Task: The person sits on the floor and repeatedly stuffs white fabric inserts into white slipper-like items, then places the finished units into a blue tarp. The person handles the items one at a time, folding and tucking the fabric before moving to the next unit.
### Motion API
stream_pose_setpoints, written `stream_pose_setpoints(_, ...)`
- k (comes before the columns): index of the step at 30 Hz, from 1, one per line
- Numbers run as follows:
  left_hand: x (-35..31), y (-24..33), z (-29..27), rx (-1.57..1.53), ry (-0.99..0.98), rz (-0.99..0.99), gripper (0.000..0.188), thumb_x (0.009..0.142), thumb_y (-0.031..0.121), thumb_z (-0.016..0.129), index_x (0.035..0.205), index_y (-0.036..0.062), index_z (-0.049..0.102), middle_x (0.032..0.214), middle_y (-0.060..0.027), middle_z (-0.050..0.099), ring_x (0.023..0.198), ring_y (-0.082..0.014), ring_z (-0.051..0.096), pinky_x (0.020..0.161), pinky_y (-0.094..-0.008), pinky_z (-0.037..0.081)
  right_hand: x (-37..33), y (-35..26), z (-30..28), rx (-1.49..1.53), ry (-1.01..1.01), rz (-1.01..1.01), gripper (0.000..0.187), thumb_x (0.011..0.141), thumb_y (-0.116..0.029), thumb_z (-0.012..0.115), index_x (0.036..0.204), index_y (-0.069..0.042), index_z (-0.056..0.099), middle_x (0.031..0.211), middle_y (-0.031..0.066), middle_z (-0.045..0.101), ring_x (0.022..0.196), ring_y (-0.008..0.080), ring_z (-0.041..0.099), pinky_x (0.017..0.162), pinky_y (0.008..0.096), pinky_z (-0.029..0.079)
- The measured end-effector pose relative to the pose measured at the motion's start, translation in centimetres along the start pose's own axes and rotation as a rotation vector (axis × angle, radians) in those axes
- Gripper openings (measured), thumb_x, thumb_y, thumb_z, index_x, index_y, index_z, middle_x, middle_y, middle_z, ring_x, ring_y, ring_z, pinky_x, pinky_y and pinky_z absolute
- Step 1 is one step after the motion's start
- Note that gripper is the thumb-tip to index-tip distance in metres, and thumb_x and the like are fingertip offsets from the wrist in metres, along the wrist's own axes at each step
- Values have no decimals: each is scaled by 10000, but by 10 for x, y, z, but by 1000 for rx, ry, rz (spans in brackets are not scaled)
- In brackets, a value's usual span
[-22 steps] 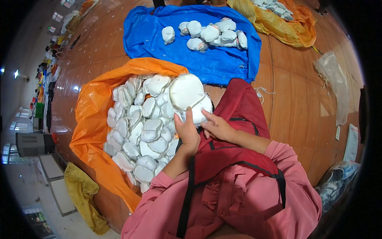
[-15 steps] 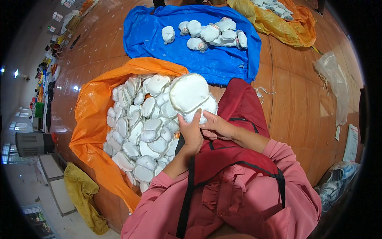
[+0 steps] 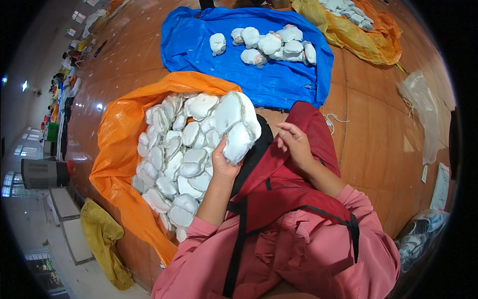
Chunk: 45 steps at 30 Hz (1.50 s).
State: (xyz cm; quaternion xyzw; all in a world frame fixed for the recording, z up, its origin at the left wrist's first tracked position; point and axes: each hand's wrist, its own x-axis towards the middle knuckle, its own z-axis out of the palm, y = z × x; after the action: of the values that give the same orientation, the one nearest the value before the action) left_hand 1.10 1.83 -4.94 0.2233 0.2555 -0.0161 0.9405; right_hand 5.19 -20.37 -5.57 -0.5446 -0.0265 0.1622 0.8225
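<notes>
My left hand (image 3: 226, 162) grips the lower edge of a white, two-lobed padded piece (image 3: 234, 119), its large lobe up and its smaller lobe nearest my fingers. The piece is tilted over the right edge of a heap of similar white pieces (image 3: 191, 162). Off to the right, my right hand (image 3: 297, 145) is raised over my red apron (image 3: 311, 129), apart from the piece. Its fingers are loosely bent and somewhat spread, with nothing visible in them.
An orange sheet (image 3: 114, 154) wraps the heap. Beyond it lies a blue sheet (image 3: 209, 74) with several bundled white pieces (image 3: 271, 44). A yellow-orange sack (image 3: 368, 47) holds more pieces at the far right. Clear plastic (image 3: 420, 109) lies on the right; a mustard cloth (image 3: 102, 241) at lower left.
My right hand has let go of the white piece and moved right and up. My left hand alone holds the piece now, turned more on its side and shifted slightly left.
</notes>
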Motion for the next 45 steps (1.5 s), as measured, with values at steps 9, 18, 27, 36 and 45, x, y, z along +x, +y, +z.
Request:
stream_pose_setpoints(9,-12,-8,-11,-245,-200,-384,377,874,305,535,1153,63,608,1036,-133,681,870,-319,675,658,-413,590,3,-28,7,-30,-133,14,224,947,-193,566,1106,-43,616,749,8,590,620,59,496,558,196,399)
stream_pose_setpoints(18,-15,-12,-11,-277,-177,-404,407,848,310,543,1152,48,608,1022,-186,651,882,-337,636,682,-382,577,11,-50,21,-192,-410,160,280,962,-326,538,833,-84,595,728,-15,592,603,49,502,525,195,402)
stream_pose_setpoints(27,-26,-11,9,-122,-166,-293,414,860,287,534,1162,6,580,1040,-160,668,906,-302,672,694,-396,590,14,-52,20,-243,-485,295,250,942,-313,551,875,-78,604,751,-15,607,627,54,517,522,201,419)
stream_pose_setpoints(36,-12,-2,-25,90,-132,-98,607,817,141,586,1370,18,366,1244,-176,556,1130,-334,565,999,-468,444,16,-47,9,-293,-524,419,225,929,-259,544,1005,-54,600,843,9,627,702,82,584,565,228,503)
stream_pose_setpoints(45,-28,0,-2,370,-188,-80,696,782,50,626,1403,11,316,1292,-172,515,1171,-298,537,998,-410,441,11,9,10,-228,-503,233,452,852,-145,627,1277,-28,529,1129,97,636,983,182,609,778,327,535)
